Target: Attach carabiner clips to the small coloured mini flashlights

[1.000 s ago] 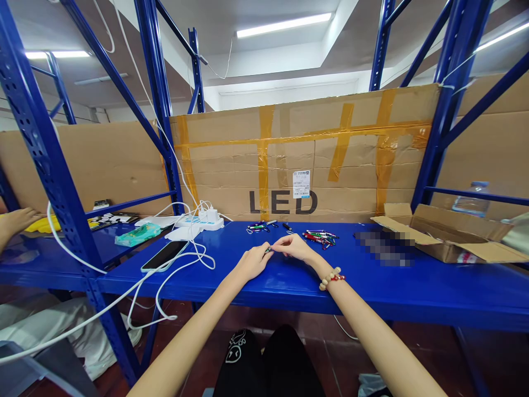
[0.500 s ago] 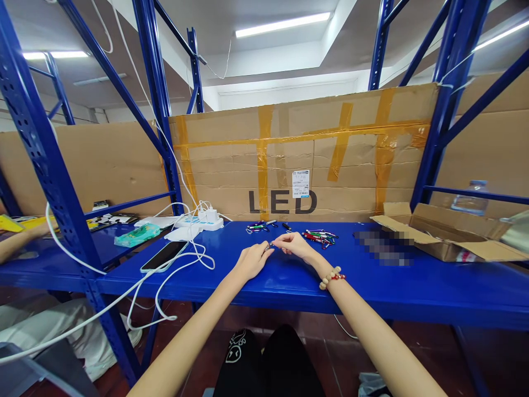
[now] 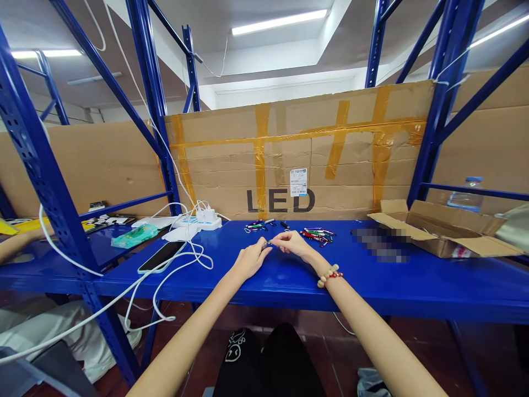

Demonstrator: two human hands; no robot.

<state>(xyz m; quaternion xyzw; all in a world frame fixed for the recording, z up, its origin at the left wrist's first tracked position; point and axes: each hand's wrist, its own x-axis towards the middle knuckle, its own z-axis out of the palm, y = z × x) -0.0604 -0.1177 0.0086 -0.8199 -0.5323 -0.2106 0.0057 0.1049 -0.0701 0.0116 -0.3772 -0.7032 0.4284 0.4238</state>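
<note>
The small dark piece (image 3: 266,244) sits just above the counter (image 3: 268,289), between my two hands, with one end in the fingers of my left hand (image 3: 249,259); those fingers are closed on it, so the left is the nearer of the two. The thumb and fingertips of my right hand (image 3: 294,244) are pinched together at its other end, apparently on the tip, though much of it is covered by my fingers. From my left hand the piece points to the right; its long axis seems to run across from one hand to the other, but it is too small for me to be sure of the tilt. Taking the small dark piece as my landmark, a cluster of slim pieces (image 3: 256,226) lies just beyond it, with a short black piece (image 3: 285,225) beyond it and a little to the right. Farther right of it is a pile of red, green and purple pen-like sticks (image 3: 316,236), near my right hand but not touching it. Well to its left are the phone (image 3: 161,257) and, farther back, the white power strip (image 3: 209,220); well to its right stands the open cardboard box (image 3: 438,249). Behind it all rises the cardboard panel marked LED (image 3: 223,176).
</note>
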